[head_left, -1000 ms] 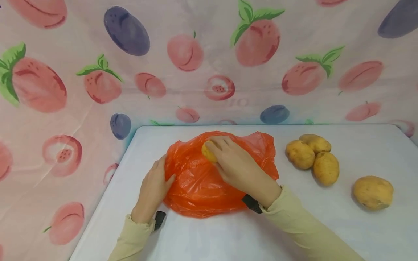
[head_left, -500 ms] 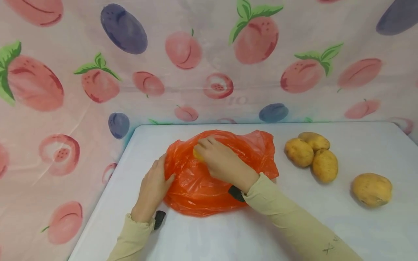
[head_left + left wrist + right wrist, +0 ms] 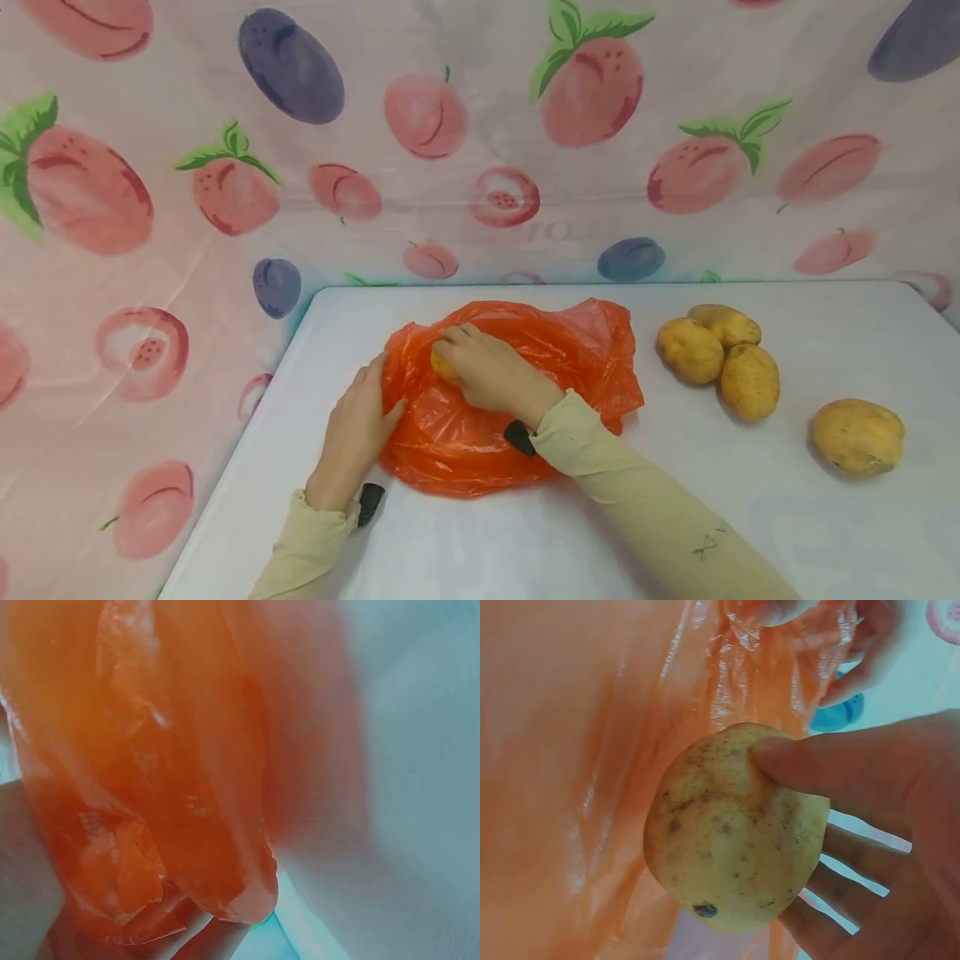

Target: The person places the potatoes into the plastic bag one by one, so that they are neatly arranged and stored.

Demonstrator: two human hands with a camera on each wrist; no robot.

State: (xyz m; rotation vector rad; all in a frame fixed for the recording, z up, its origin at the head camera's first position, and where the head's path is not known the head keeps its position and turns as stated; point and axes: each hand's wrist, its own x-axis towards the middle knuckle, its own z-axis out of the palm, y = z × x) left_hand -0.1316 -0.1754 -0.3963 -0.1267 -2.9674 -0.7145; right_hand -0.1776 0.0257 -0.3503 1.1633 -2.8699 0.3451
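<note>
— Starting from the left, what's going on?

— The left hand point(image 3: 352, 433) pinches the near-left edge of the orange plastic bag point(image 3: 480, 442), fingers curled into the thin, crinkly film. The bag lies slumped on the white table point(image 3: 525, 542), glossy and translucent, all folds and wrinkles.

— And the other hand?

— The right hand point(image 3: 491, 375) is wrapped around one potato point(image 3: 441, 367), thumb on top, fingers cupped beneath, at the bag's far-left part. From the wrist view the potato point(image 3: 731, 825) is rounded and matte, pale yellow-brown with dark specks, pressed right against the orange film.

— Is it inside the bag?

— I can't quite tell whether it's in the mouth or just on top. My reading is it's being loaded, barely one in.

— How much remains?

— Plenty, I'd say. Off to the right a cluster of three potatoes point(image 3: 716, 354) sits touching, lumpy and dull-skinned, and a fourth potato point(image 3: 857, 435), the largest, lies apart, nearer the right edge.
</note>
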